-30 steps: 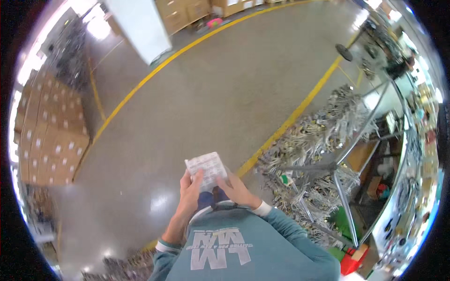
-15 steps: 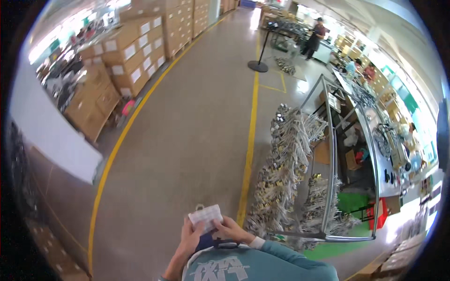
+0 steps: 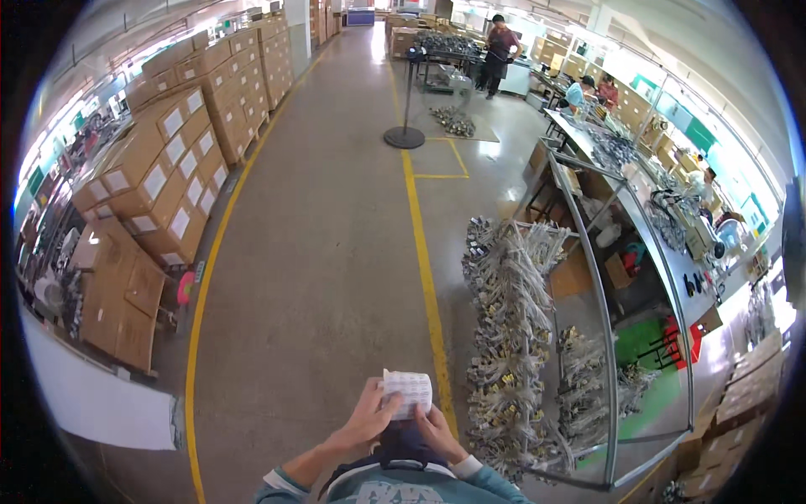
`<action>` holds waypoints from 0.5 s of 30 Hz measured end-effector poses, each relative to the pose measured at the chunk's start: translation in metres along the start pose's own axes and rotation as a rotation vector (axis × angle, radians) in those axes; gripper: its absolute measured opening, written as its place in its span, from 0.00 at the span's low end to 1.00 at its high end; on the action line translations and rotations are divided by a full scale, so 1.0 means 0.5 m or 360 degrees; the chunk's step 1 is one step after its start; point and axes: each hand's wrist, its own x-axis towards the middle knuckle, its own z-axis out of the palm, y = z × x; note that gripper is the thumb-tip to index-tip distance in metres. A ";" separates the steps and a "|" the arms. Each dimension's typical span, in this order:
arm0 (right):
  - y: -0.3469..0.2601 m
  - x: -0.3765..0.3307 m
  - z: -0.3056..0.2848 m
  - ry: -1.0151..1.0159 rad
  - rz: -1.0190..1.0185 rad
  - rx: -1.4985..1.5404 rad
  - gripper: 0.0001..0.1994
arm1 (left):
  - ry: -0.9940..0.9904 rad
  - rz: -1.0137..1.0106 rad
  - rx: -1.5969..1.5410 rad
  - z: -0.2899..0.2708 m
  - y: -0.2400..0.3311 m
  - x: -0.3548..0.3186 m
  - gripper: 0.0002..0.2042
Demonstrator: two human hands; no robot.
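Both my hands hold a small white sheet of labels (image 3: 409,391) in front of my chest, low in the head view. My left hand (image 3: 367,415) grips its left edge with the thumb on top. My right hand (image 3: 437,428) holds it from below on the right side. The sheet is curled a little and shows rows of small printed stickers. My sleeves are teal.
A metal rack (image 3: 588,277) hung with bundles of cable harnesses (image 3: 504,336) stands to my right. Stacked cardboard boxes (image 3: 168,185) line the left. A yellow floor line (image 3: 424,269) runs up the aisle. A post on a round base (image 3: 405,134) and people at benches (image 3: 501,46) are far ahead.
The view has swung from the floor up along the aisle. The label sheet stays in both hands and sits lower in the picture now.
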 end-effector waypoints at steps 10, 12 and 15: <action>-0.222 0.430 -0.084 -0.0147 0.0107 -0.0212 0.23 | 0.0124 0.0201 0.0174 -0.111 0.042 0.399 0.20; -0.302 0.494 -0.057 -0.0161 0.0144 -0.0333 0.23 | 0.0221 0.0193 0.0029 -0.141 0.067 0.460 0.20; -0.368 0.597 -0.040 -0.0252 0.0235 -0.0228 0.24 | 0.0345 0.0085 -0.0208 -0.189 0.061 0.583 0.21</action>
